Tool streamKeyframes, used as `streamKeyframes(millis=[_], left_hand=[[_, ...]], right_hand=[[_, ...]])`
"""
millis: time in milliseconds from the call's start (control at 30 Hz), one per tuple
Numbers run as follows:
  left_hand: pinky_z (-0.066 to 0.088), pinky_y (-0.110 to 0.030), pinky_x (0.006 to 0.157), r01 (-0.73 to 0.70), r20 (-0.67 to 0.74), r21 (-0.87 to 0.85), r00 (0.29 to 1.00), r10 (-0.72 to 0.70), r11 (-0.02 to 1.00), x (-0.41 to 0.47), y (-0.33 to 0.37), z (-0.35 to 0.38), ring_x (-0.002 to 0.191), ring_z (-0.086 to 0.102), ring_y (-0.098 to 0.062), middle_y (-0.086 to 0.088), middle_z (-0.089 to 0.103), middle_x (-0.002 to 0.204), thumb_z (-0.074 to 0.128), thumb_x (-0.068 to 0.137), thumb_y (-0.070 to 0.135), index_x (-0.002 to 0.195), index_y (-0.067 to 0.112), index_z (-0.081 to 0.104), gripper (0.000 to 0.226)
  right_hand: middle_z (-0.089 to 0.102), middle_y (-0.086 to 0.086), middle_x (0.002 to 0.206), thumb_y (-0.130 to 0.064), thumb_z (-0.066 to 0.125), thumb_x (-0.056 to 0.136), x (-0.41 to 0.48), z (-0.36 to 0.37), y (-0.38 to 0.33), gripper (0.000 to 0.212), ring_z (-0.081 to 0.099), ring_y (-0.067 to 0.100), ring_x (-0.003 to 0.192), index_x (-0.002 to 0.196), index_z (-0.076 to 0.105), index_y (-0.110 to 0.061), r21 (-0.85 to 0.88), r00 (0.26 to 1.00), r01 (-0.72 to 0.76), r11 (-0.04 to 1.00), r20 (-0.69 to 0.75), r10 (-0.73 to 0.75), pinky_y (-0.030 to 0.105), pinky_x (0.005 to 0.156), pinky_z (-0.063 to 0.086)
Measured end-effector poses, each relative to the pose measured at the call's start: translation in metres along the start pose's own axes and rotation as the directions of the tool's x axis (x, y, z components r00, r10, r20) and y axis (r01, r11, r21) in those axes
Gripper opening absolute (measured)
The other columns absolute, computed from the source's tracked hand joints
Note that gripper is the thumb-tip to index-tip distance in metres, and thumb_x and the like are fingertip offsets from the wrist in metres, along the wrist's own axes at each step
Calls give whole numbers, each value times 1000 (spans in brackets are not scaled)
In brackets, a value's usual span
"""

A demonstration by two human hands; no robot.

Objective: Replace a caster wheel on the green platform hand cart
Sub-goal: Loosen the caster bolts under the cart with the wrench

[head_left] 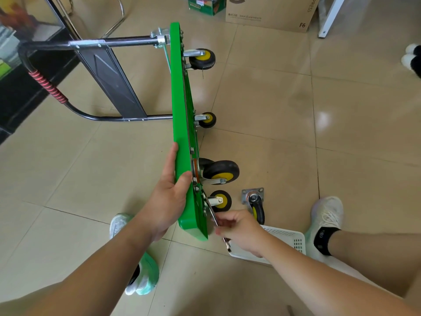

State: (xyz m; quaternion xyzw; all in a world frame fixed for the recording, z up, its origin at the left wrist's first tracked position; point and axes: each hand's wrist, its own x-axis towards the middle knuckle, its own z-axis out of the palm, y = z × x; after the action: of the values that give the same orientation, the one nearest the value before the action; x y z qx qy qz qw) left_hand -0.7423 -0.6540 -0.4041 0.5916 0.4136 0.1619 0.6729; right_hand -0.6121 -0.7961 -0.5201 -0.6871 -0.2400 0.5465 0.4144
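Precariously, the green platform hand cart (182,124) stands on its long edge on the tiled floor (273,110), its deck running from 12 to 6 o'clock. Only the left hand (168,197) props it, thumb and fingers clamped across the near rim. If that hold slackens under a hard pull, the deck could topple toward the feet. A loose caster (256,205) lies at 3 o'clock of the deck's near end, where it could be kicked. The right hand (239,229), at 5 o'clock, curls round a wrench (211,212) reaching the nearest mounted caster (219,200). Badly seated, it may slip off the fastener.
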Motion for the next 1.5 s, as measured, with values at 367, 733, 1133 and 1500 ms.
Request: streamKeyframes(millis=[367,733,1133,1500], left_hand=[[54,-60,95,6,-9,-1,1000,-6,1000,-1,0,1,120,59,-40,31,66,107,40,109,23,149,65,16,63],[54,-58,96,-11,9,1,1000,11,1000,-1,-1,0,117,62,-33,34,65,110,41,109,25,149,65,15,62],[55,-57,97,-25,15,-20,1000,26,999,2,-6,-3,115,65,-29,28,59,128,41,109,26,146,69,17,62],[55,-59,96,-15,17,-38,1000,15,999,2,-4,0,117,63,-35,25,58,130,41,109,25,146,69,17,63]], right_hand=[[69,12,89,-4,71,91,-28,14,-36,17,60,21,71,107,75,-4,219,991,-114,969,99,94,31,62,56],[70,6,84,-3,68,92,-19,19,-34,23,60,14,59,114,74,-4,206,989,-103,973,122,79,29,59,55],[75,3,114,3,74,85,39,24,9,41,70,17,107,123,72,-10,-10,998,14,1000,-54,-14,31,103,52],[76,-4,110,3,75,84,22,6,16,40,67,-2,92,120,73,-14,-75,999,31,997,-36,-34,19,98,51]])
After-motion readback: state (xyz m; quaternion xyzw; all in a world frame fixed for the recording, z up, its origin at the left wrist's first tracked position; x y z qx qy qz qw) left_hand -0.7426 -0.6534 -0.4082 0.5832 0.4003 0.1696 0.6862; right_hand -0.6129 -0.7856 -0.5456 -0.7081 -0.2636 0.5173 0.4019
